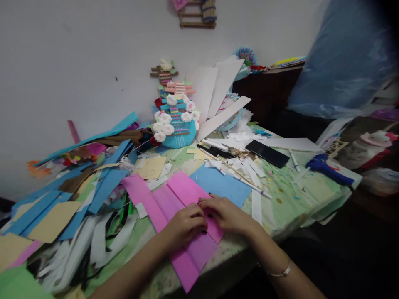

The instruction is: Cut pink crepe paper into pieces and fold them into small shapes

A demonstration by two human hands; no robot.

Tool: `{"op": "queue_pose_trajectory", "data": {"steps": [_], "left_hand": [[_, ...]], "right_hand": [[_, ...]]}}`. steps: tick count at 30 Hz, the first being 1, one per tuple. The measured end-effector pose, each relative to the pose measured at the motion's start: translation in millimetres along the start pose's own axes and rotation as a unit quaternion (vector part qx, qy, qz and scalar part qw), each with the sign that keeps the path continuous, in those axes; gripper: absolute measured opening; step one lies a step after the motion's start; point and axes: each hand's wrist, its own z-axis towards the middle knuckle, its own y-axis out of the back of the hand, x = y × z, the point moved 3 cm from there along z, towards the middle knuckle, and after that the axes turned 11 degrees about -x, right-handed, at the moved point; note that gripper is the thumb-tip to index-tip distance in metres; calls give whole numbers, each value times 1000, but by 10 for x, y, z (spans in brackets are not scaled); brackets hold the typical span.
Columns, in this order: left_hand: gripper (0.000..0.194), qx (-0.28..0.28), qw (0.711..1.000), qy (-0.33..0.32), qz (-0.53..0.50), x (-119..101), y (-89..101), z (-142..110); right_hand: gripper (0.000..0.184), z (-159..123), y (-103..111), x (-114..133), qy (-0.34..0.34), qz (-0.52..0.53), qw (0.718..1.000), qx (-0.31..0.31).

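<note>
A pink sheet of paper lies at the table's front edge, with long folded flaps along its two sides and a paler strip between them. My left hand rests on its middle, fingers curled and fingertips against the paper. Close beside it, my right hand bends its fingers over the right-hand flap. Both hands are closed at the paper, and the fingertips of the right are partly hidden. Under the pink paper's far right side, a blue sheet sticks out.
Blue and tan paper pieces heap up on the left. A decorated blue guitar-like craft leans on the wall. Pens, scissors, a black phone and a blue glue gun lie to the right on the green tablecloth.
</note>
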Motion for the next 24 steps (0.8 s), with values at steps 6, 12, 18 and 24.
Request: {"op": "queue_pose_trajectory", "data": {"steps": [6,12,18,24], "left_hand": [[19,-27,995,-21,89,-31,-29,-34],[31,-30,984,-50,171,-70,-77,-67],[31,-25,973,-59,222,-43,-130,-89],[32,-14,965,-88,245,-66,-146,-100]], "right_hand": [[37,-19,-14,11,20,16,1000,-13],[29,-41,-31,-18,27,4,998,-49],[28,-80,-53,-117,18,-10,996,-92],[25,-111,-58,-206,-18,-18,993,-118]]}}
